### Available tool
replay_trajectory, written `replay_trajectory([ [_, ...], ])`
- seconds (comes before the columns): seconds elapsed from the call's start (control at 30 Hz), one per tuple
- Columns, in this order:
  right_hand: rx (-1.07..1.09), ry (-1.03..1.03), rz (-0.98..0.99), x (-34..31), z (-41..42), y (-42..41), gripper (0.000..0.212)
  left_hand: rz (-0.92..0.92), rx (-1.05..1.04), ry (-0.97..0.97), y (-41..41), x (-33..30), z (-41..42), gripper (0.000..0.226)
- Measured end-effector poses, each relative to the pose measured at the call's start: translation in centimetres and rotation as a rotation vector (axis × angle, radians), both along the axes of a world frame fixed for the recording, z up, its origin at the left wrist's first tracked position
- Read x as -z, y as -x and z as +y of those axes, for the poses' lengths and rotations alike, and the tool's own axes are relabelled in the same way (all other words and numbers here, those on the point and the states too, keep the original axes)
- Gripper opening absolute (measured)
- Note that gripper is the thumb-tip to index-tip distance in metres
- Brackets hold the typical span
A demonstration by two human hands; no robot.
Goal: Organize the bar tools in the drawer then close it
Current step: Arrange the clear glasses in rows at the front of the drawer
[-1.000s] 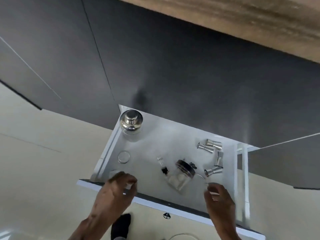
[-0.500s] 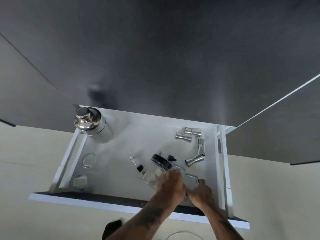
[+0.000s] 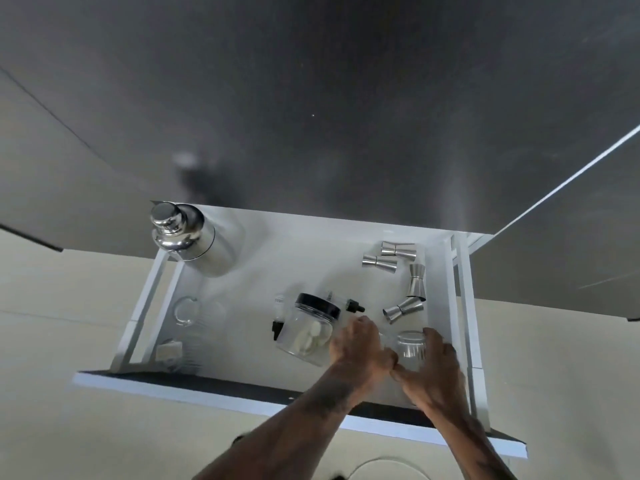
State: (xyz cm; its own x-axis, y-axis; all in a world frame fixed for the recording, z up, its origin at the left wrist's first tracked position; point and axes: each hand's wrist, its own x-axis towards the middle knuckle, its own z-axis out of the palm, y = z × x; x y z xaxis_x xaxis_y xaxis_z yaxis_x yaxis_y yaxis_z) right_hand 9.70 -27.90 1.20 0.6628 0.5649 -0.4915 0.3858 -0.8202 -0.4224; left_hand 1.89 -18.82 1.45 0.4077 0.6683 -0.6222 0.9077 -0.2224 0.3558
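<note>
The white drawer is pulled open below the dark cabinet front. A steel cocktail shaker stands in its back left corner. Several steel jiggers lie scattered along the right side. A clear jar with a black lid lies tilted in the middle, with small black-capped dropper bottles beside it. My right hand wraps a small clear glass near the front right. My left hand is curled between the jar and that glass, thumb against my right thumb; its grip is hidden.
Two clear glasses sit along the drawer's left side. The drawer's front panel lies across below my forearms. The dark cabinet face overhangs the drawer's back. Beige floor surrounds it.
Both hands left the drawer's front edge and reached inside, meeting at the small glass front right. The view shifted so the drawer sits more central and closer.
</note>
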Motion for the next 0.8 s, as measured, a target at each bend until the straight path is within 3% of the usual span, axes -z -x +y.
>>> replay_trajectory([
  [0.07, -0.007, -0.182, -0.085, -2.5, -0.2, 0.4, 0.073, -0.135, -0.087, 0.003, 2.2, -2.5, -0.4, 0.067],
  [0.17, -0.009, -0.397, -0.094, -5.5, 0.5, 1.7, 0.078, -0.392, -0.153, -0.168, 8.3, -7.3, -0.3, 0.06],
  [0.37, -0.299, -0.643, 0.033, -8.1, 7.9, 7.6, 0.076, -0.464, -0.447, -0.39, 21.4, -10.7, 2.3, 0.058],
  [0.57, -0.627, -0.544, 0.137, -4.3, 16.4, 12.9, 0.061, -0.401, -0.625, -0.419, 24.7, -6.1, 3.1, 0.055],
  [0.7, -0.836, -0.359, 0.114, -1.3, 18.9, 13.9, 0.058, -0.244, -0.743, -0.362, 22.8, -4.9, 3.6, 0.053],
  [0.8, -0.985, -0.259, 0.09, 0.6, 19.4, 14.4, 0.056, -0.109, -0.732, -0.426, 21.6, -3.8, 4.0, 0.051],
])
